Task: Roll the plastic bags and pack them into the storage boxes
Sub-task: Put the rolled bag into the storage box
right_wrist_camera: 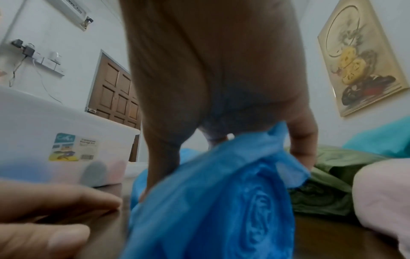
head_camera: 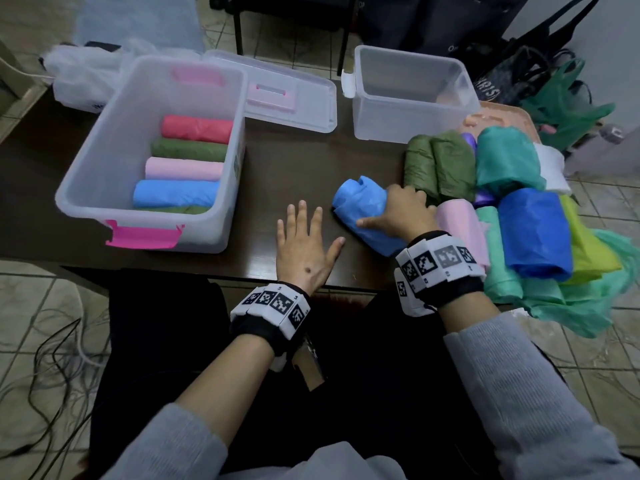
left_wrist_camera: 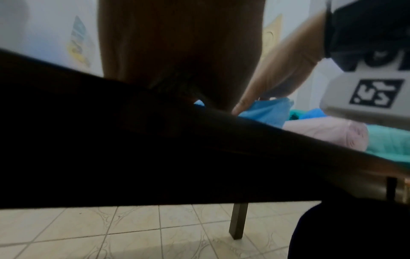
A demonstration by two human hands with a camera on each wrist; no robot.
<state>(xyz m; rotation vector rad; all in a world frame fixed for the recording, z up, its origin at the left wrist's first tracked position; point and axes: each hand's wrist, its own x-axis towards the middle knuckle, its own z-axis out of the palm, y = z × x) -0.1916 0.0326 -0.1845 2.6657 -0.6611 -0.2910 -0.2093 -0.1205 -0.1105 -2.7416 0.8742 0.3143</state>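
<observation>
A light blue rolled bag (head_camera: 360, 211) lies on the dark table (head_camera: 294, 168), and my right hand (head_camera: 393, 209) grips it from above, fingers curled over the top and thumb along its near side. The right wrist view shows the blue roll (right_wrist_camera: 221, 201) end-on, under my palm. Just left of the roll, my left hand (head_camera: 310, 237) lies flat on the table with fingers spread, holding nothing. The left storage box (head_camera: 104, 161), with pink latches, holds several rolled bags: red (head_camera: 195, 128), green, pink and blue. The right storage box (head_camera: 412, 95) looks empty.
A pile of rolled bags (head_camera: 502, 202), green, teal, pink, blue and yellow, covers the table's right end and overhangs it. A clear lid (head_camera: 291, 95) lies between the boxes. A white bag (head_camera: 83, 77) sits at the far left. Cables trail on the tiled floor (head_camera: 45, 341).
</observation>
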